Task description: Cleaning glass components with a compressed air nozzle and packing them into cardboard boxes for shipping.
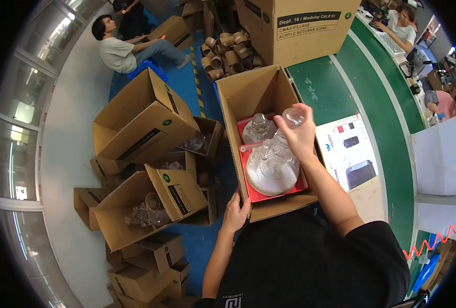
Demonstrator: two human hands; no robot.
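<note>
Clear glass decanter (pixel 272 165) with a wide round base sits in a red tray (pixel 304 183) inside an open cardboard box (pixel 248 95), centre of view, just left of a green table (pixel 387 138). Right hand (pixel 298 134) is over the decanter's neck, fingers closed around a clear glass stopper (pixel 293 116) held just above it. A second glass piece (pixel 258 128) sits farther back in the same tray, touching or nearly touching the decanter (hard to tell through the glass). Left hand (pixel 234 211) clamps the near-left corner of the box, fingers curled over the edge. A white printed sheet (pixel 348 151) lies on the table right of the box. Left on the blue floor: several open cartons (pixel 146 120), some with more glassware (pixel 146 213) inside. Far centre, a big closed carton (pixel 299 25) and a heap of cardboard tubes (pixel 228 54). A person sits on the floor (pixel 117 49) far left; other people at the table far right.
</note>
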